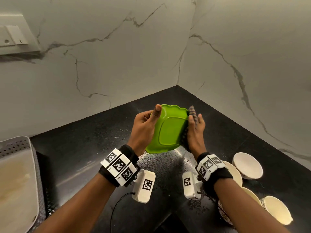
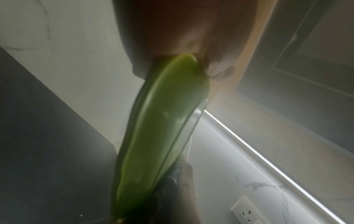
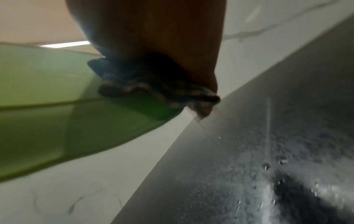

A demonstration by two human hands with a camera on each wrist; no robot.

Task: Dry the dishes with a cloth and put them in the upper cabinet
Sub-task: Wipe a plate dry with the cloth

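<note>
Nearest to me, at the right edge of the speckled black stone tabletop (image 1: 104, 132), several cream-coloured round bowls (image 1: 247, 165) sit or lie beside the person's right forearm, with water beads shining on the surface around them; by my reckoning they are yet to be dried. On the left stands a white perforated plastic drying basket (image 1: 25, 142).

Above the tabletop, held up on edge with its underside towards the person, is the lime-green scalloped plastic plate (image 1: 170, 130). The left hand (image 1: 144, 128) grips its left rim, thumb laid over the top edge, fingers curled behind. The right hand (image 1: 196, 130) presses a dark checked cloth (image 1: 192, 111) against the right rim, the fabric bunched under its fingers and wrapped round the edge.

Beyond is only the white marble-veined wall (image 1: 117, 56). No cabinet shows, so this looks like an early stage: one plate mid-wipe, nothing visibly shelved.
</note>
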